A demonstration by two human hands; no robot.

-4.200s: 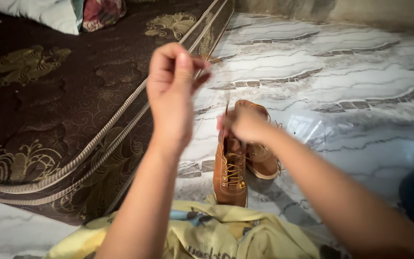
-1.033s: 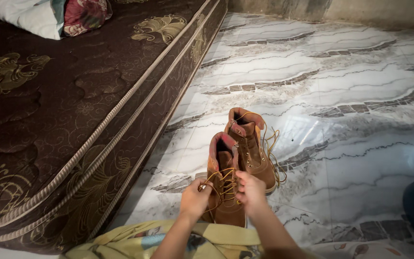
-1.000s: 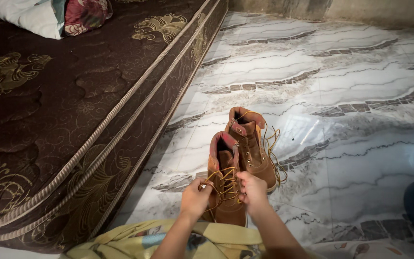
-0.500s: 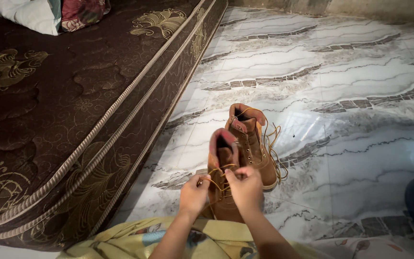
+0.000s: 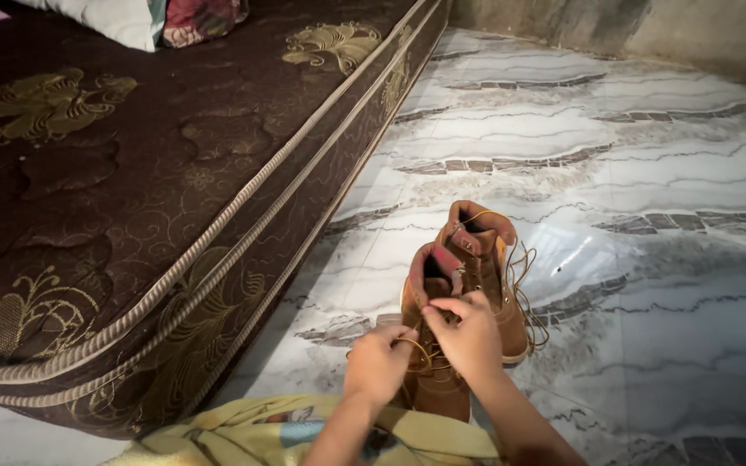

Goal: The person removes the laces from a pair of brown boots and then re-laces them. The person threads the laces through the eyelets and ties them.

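Head view, left hand [image 5: 379, 364], right hand [image 5: 470, 331] pinching near boot's [image 5: 433, 345] laces [image 5: 416, 349]

both hands [image 5: 429, 349] pinch yellow lace [image 5: 414, 347] over near brown boot [image 5: 436, 380]; second boot [image 5: 489, 267] just behind.

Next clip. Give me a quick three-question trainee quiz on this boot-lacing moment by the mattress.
1. True or false: both hands are on the nearer boot.
2. Which boot has its lace hanging loose down its side: the nearer one or the farther boot?
3. What lies to the left of the boots: (a) a cupboard, (b) a dark patterned mattress, (c) a chair?

Key
1. True: the left hand and right hand both pinch the yellow lace over its tongue.
2. The farther boot.
3. (b).
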